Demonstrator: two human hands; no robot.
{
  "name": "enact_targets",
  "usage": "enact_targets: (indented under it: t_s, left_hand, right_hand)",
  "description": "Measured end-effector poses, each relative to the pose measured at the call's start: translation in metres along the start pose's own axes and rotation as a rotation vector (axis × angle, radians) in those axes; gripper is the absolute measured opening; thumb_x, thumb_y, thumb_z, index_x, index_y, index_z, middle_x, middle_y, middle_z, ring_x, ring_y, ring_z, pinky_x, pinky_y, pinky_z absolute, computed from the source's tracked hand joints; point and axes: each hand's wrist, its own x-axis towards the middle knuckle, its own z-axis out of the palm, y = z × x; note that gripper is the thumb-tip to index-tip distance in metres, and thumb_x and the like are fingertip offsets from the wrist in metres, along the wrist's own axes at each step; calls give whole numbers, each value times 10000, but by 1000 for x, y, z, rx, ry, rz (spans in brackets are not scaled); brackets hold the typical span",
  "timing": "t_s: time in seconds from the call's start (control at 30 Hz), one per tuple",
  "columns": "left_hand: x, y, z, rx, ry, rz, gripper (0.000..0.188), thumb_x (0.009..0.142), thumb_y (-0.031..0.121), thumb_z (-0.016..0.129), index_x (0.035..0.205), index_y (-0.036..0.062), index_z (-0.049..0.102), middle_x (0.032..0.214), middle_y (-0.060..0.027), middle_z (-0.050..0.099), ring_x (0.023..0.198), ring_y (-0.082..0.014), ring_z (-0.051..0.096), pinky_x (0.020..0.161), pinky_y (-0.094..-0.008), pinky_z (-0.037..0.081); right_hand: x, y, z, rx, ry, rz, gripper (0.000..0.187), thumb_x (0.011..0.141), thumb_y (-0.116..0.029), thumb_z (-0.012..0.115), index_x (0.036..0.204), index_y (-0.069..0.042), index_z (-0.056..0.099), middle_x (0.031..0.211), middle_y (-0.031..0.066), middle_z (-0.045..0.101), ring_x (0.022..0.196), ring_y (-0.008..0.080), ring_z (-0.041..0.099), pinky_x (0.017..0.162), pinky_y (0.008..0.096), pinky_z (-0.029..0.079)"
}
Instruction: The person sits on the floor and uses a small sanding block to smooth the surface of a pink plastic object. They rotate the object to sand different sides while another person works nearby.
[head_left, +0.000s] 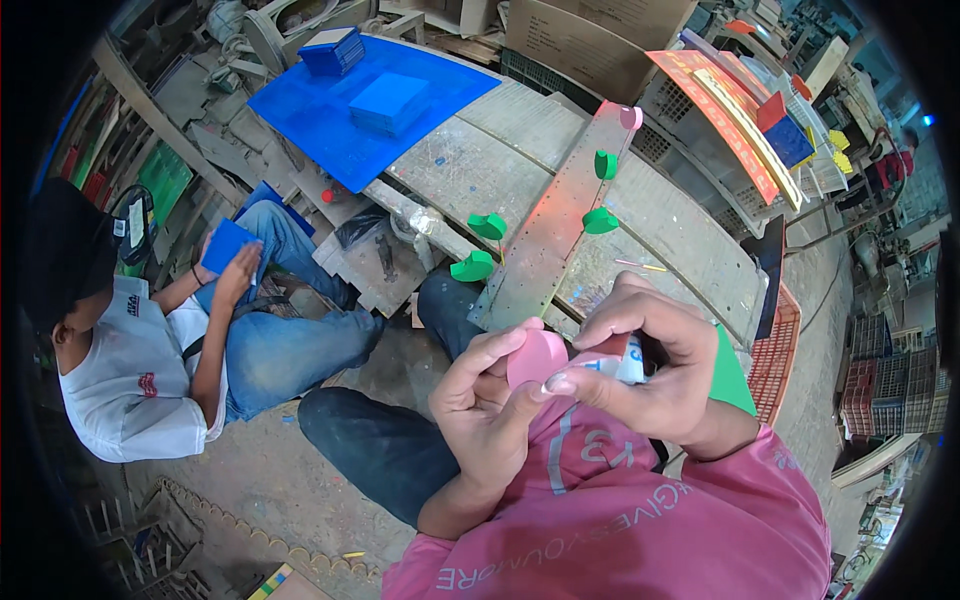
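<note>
Head view: left hand (490,405) fingers curled closed around pink piece (537,362); right hand (685,365) fingers pinched on white-and-red item (632,368), kind unclear. Both above lap, near desk (470,160). Advisable: brace piece firmly, keep right-hand pressure light, even.

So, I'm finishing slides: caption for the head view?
Left hand holding a rounded pink piece; right hand, a bent white sheet with blue print.
</note>
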Motion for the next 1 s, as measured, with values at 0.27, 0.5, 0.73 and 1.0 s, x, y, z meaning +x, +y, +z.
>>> enact_targets:
  t_s: [0.27, 0.5, 0.73, 1.0]
  left_hand:
    - [-3, -1, 2, -4, -102, 34, 420, 810, 73, 673, 1165, -41, 481, 1153, -230, 562, 1000, -249, 609, 895, -357, 489]
    - [2, -3, 1, -5, -15, 44, 453, 790, 58, 703, 1167, -57, 482, 1166, -246, 562, 1025, -230, 603, 870, -312, 492]
    - [2, -4, 0, 5, -18, 49, 450, 781, -1, 691, 1171, -55, 474, 1156, -248, 563, 1050, -248, 589, 872, -333, 498]
    - [0, -4, 2, 228, -82, 232, 572, 691, -60, 745, 1201, -56, 486, 1112, -246, 583, 1003, -274, 608, 836, -339, 514]
  right_hand:
    - [7, 11, -7, 260, 109, 319, 227, 706, -56, 780, 826, 2, 596, 762, 43, 615, 702, 64, 563, 623, 202, 420]
    - [0, -5, -10, -12, -50, -18, 236, 636, -66, 814, 775, -31, 626, 704, 44, 610, 634, 116, 560, 570, 229, 404]
    - [1, 10, -5, 37, -6, 83, 232, 652, -90, 811, 778, -24, 628, 716, 44, 615, 648, 95, 558, 583, 222, 414]
    - [1, 21, -17, 699, -155, 391, 513, 667, -24, 793, 1112, -36, 538, 928, -31, 537, 708, 6, 409, 567, 170, 322]
